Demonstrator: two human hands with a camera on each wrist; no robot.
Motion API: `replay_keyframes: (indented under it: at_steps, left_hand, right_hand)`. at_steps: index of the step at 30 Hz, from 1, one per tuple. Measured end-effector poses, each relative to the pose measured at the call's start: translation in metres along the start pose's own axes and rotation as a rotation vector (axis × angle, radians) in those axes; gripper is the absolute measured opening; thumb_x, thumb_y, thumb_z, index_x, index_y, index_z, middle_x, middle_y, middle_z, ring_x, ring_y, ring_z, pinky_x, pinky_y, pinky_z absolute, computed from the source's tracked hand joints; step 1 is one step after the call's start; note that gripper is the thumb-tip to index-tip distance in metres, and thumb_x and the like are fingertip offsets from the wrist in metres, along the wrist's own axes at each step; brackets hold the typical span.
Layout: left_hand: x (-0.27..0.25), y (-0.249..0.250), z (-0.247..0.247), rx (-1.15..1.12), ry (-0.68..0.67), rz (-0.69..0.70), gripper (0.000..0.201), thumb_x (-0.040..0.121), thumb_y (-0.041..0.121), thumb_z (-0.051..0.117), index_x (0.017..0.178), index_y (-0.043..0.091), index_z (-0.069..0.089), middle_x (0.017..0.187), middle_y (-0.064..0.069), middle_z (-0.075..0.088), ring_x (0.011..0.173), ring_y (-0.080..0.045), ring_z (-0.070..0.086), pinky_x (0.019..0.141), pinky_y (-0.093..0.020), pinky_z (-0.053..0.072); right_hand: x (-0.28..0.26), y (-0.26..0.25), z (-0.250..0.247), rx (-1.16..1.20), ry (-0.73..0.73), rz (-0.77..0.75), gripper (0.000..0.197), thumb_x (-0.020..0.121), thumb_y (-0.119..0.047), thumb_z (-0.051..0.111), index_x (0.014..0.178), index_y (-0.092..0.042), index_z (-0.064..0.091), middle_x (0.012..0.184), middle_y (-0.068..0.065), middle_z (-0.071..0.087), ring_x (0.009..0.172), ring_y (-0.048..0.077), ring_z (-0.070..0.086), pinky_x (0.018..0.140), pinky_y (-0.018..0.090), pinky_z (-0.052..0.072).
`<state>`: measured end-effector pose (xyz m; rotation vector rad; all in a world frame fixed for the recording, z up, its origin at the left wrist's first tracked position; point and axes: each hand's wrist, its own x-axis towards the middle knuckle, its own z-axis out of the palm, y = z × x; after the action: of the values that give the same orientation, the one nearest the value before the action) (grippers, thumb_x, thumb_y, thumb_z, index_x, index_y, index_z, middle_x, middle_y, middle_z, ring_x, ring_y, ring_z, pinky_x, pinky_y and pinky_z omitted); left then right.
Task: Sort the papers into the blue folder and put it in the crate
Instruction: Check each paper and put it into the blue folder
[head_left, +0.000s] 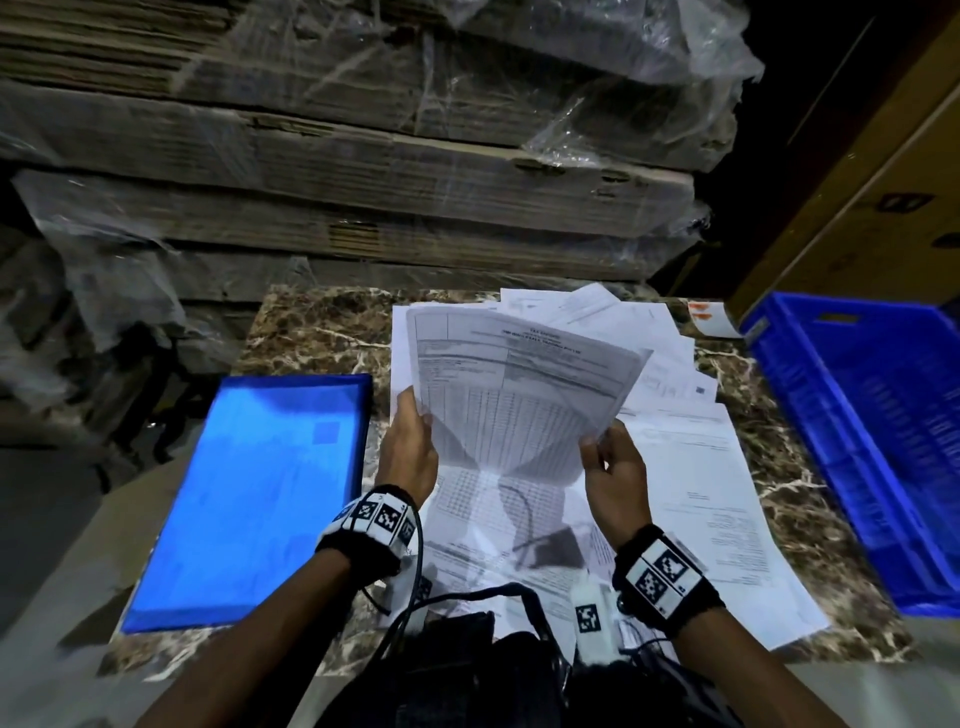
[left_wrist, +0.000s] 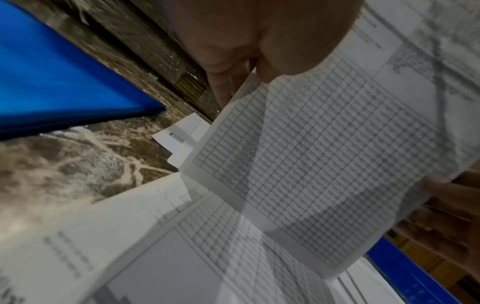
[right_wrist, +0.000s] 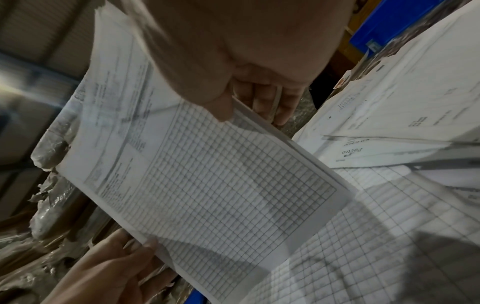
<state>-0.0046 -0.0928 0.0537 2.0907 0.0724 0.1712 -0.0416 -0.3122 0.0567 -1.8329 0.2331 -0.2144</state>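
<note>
A printed sheet with a grid table (head_left: 519, 384) is held up above the marble table. My left hand (head_left: 410, 447) pinches its left edge and my right hand (head_left: 608, 457) pinches its right edge. The same sheet (left_wrist: 324, 164) fills the left wrist view, and in the right wrist view the sheet (right_wrist: 221, 185) has my thumb on top and fingers (right_wrist: 262, 102) behind. A loose spread of white papers (head_left: 691, 467) lies under and right of the sheet. The closed blue folder (head_left: 260, 493) lies flat at the left. The blue crate (head_left: 872, 441) stands at the right.
The brown marble tabletop (head_left: 311, 332) carries everything. Stacked flat cardboard wrapped in plastic (head_left: 363, 156) rises behind it. A brown carton (head_left: 883, 182) stands behind the crate. Black cables and a white device (head_left: 587, 613) hang near the table's front edge.
</note>
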Motion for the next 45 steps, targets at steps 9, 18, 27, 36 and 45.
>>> replay_keyframes:
  at_steps: [9, 18, 27, 36, 45]
  left_hand:
    - [0.020, -0.006, 0.009, 0.064, 0.067, -0.006, 0.011, 0.093, -0.003, 0.040, 0.084, 0.000, 0.046, 0.084, -0.022, 0.059, 0.077, -0.032, 0.056, 0.065, -0.041, 0.043]
    - [0.054, -0.015, -0.026, 0.136, -0.230, -0.209, 0.013, 0.090, 0.006, 0.056, 0.094, -0.001, 0.066, 0.089, -0.020, 0.066, 0.083, -0.029, 0.061, 0.072, -0.033, 0.049]
    - [0.016, -0.056, -0.022, -0.084, -0.345, -0.635, 0.007, 0.086, 0.003, 0.065, 0.084, -0.004, 0.063, 0.079, -0.011, 0.058, 0.076, -0.021, 0.055, 0.071, -0.033, 0.048]
    - [0.003, -0.048, -0.014, -0.059, -0.374, -0.665, 0.028, 0.086, -0.004, 0.062, 0.109, -0.020, 0.057, 0.119, -0.046, 0.045, 0.114, -0.059, 0.042, 0.090, -0.063, 0.039]
    - [0.003, -0.053, -0.012, 0.067, -0.349, -0.558, 0.022, 0.086, 0.008, 0.066, 0.103, -0.007, 0.066, 0.100, -0.027, 0.067, 0.098, -0.036, 0.064, 0.069, -0.029, 0.045]
  right_hand:
    - [0.014, 0.010, 0.006, -0.231, 0.023, 0.025, 0.021, 0.101, -0.012, 0.041, 0.082, -0.003, 0.039, 0.069, 0.013, 0.043, 0.060, 0.025, 0.040, 0.060, 0.032, 0.031]
    - [0.038, 0.001, -0.005, -0.277, -0.188, 0.069, 0.020, 0.096, -0.005, 0.046, 0.077, 0.003, 0.046, 0.066, 0.006, 0.038, 0.060, 0.017, 0.034, 0.059, 0.030, 0.030]
    - [0.019, 0.042, 0.005, -0.288, -0.374, 0.433, 0.027, 0.091, 0.003, 0.046, 0.071, -0.010, 0.058, 0.061, 0.003, 0.051, 0.055, 0.019, 0.045, 0.059, 0.028, 0.037]
    - [0.012, 0.057, 0.008, -0.386, -0.365, 0.500, 0.038, 0.091, -0.003, 0.050, 0.055, -0.011, 0.042, 0.054, 0.004, 0.042, 0.052, 0.019, 0.040, 0.052, 0.024, 0.033]
    - [0.010, 0.060, 0.007, -0.448, -0.373, 0.447, 0.025, 0.086, -0.001, 0.053, 0.062, -0.001, 0.055, 0.065, 0.008, 0.054, 0.067, 0.021, 0.051, 0.065, 0.027, 0.037]
